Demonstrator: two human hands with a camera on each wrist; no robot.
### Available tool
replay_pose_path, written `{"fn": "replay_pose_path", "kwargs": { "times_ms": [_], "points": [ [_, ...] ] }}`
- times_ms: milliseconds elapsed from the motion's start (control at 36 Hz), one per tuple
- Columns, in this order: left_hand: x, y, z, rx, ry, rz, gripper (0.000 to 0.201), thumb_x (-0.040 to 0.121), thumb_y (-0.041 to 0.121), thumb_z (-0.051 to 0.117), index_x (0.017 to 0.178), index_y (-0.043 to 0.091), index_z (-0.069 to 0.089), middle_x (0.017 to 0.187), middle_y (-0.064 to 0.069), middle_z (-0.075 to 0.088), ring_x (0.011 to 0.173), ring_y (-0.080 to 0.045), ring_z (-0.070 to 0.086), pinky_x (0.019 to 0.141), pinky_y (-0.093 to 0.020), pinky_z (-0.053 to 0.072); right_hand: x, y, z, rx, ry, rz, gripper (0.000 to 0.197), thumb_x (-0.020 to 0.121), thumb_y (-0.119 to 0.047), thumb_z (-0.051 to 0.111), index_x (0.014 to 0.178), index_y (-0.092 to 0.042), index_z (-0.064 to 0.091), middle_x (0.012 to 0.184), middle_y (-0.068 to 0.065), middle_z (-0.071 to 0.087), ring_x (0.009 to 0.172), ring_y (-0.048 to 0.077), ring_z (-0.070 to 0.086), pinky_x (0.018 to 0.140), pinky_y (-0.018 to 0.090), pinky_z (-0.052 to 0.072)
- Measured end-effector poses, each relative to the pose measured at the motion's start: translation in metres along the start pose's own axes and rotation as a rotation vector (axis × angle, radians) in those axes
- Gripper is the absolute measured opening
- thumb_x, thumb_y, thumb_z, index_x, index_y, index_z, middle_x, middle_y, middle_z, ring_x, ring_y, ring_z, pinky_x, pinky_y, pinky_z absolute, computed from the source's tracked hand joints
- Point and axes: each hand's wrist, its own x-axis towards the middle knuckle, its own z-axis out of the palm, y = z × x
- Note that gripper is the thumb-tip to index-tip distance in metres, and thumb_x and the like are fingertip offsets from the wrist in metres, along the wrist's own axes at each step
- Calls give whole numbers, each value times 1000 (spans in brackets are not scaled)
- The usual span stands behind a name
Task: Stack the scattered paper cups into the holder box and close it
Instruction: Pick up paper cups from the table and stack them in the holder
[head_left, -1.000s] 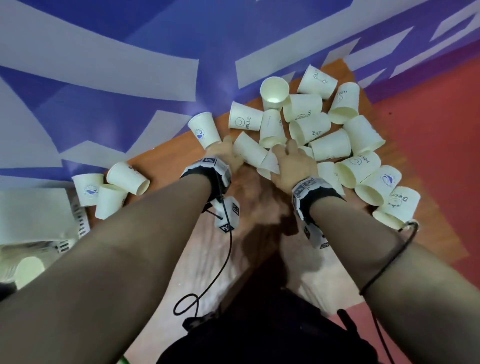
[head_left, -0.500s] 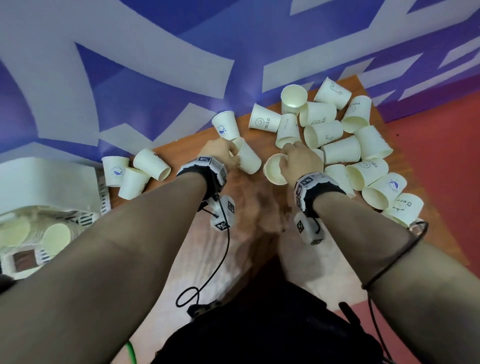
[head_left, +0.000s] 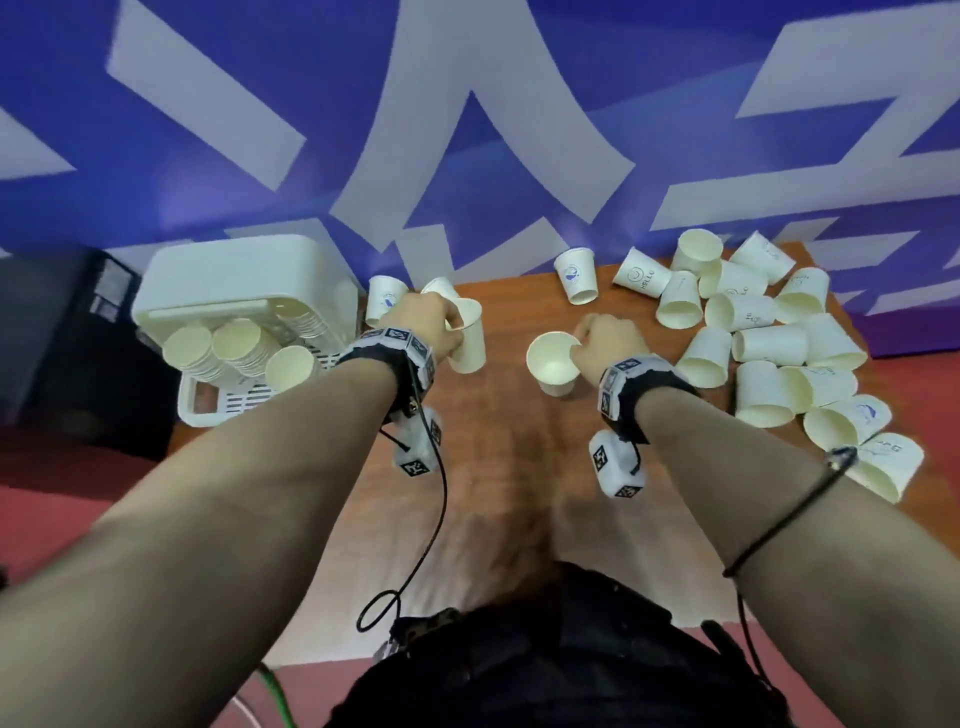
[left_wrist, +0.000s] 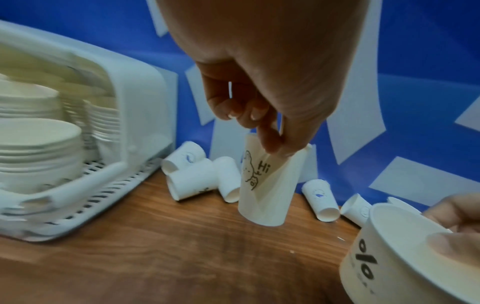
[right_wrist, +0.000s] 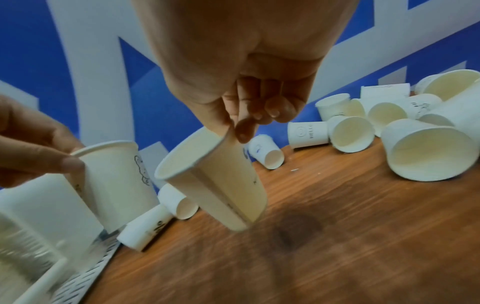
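My left hand (head_left: 451, 326) pinches the rim of a paper cup (head_left: 469, 343) printed with a bear and "Hi" (left_wrist: 263, 185), held upright just above the wooden table (head_left: 493, 467). To its right, my right hand (head_left: 582, 345) pinches the rim of a second cup (head_left: 552, 362), which tilts mouth-left in the right wrist view (right_wrist: 215, 181). The white holder box (head_left: 234, 275) stands open at the table's left end, with stacks of cups (head_left: 228, 345) lying in its slotted tray. Several scattered cups (head_left: 769, 343) lie in a pile at the right.
A few loose cups (head_left: 385, 301) lie between the box and my left hand, and one cup (head_left: 575, 275) stands mouth down at the back centre. A blue-and-white wall (head_left: 467, 156) backs the table. A black object (head_left: 62, 343) sits left of the box, above red floor (head_left: 924, 395).
Each hand has lifted a cup out of the pile and carried it left. The head view has swung left, bringing the holder box fully into sight.
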Motion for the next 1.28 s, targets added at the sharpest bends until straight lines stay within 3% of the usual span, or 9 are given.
{"fn": "replay_pose_path", "kwargs": {
  "times_ms": [139,361,444,556,667,917,1028,1167,1278],
  "points": [
    [-43,-63,-16,-18,46,-23,23,85,25,65,107,21,72,108,-7,68,93,-25,61,71,-29,44,-41,-61,20,48,27,-46,22,86,-15,54,100,-20,70,102,8,69,87,29,66,75,34,57],
    [-108,-170,-46,-67,117,-1,22,85,25,65,101,15,76,100,-8,72,90,-27,66,69,-28,45,-106,-163,71,36,52,-43,15,88,-17,56,98,-18,67,99,9,66,86,29,64,77,36,56],
    [-120,-201,-55,-74,134,7,18,84,23,65,95,13,75,93,-10,71,91,-30,65,68,-28,41,-123,-191,83,23,74,-49,12,84,-16,54,93,-19,62,94,8,65,81,28,63,73,36,56],
    [-129,-236,-61,-44,175,-2,19,84,27,66,98,18,75,98,-7,71,96,-28,63,72,-29,42,-142,-217,96,4,79,-62,10,84,-17,57,94,-15,59,91,8,64,78,28,61,63,31,49],
    [-123,-249,-66,-50,176,3,20,85,29,63,99,20,73,94,-4,71,87,-24,61,68,-31,42,-145,-227,94,11,97,-36,13,84,-15,56,96,-15,60,92,9,64,81,28,62,64,30,48],
    [-98,-259,-53,-63,161,-35,24,86,37,63,101,22,73,96,-3,71,91,-26,63,67,-30,41,-104,-232,80,67,123,-17,13,83,-11,59,92,-7,68,91,11,70,75,26,60,69,31,51],
    [-77,-266,-52,-89,148,-66,22,84,36,64,97,21,73,92,-4,71,82,-25,61,66,-29,42,-78,-235,84,92,105,-27,13,82,-13,61,95,-11,66,94,8,68,80,25,61,72,30,52],
    [-58,-261,-36,-30,93,-61,39,89,61,54,93,27,74,88,-1,70,88,-27,62,69,-32,50,-54,-234,96,98,51,-21,12,81,-13,62,92,-10,67,92,7,67,78,24,59,69,29,51],
    [-51,-256,-20,54,35,-43,27,95,45,53,105,28,71,101,-6,71,96,-31,65,68,-31,46,-46,-227,106,119,19,1,8,78,-13,61,86,-13,64,92,5,66,83,25,62,73,33,56]
  ]
}}
